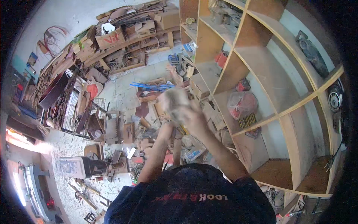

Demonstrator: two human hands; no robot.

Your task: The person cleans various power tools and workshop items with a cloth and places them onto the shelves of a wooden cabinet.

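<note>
A pale grey-white object [172,100], smeared by motion, is held up in front of me; its kind cannot be made out. My right hand [192,115] grips its near right side, the fingers blurred. Just below it is my left hand [167,127], its fingers hidden behind or under the object, so whether it grips cannot be told. Beyond the object, blue strips [153,86] lie on a pile of scraps on the floor. Under my arms are a blue-and-white packet [194,154] and other loose clutter.
An open wooden shelf unit [238,37] rises on my right, with a plastic-wrapped red item [242,104] in one compartment. Wood offcuts and cardboard boxes [110,38] are stacked along the far wall. To my left stand a bench machine [84,167] and a wire rack [72,106].
</note>
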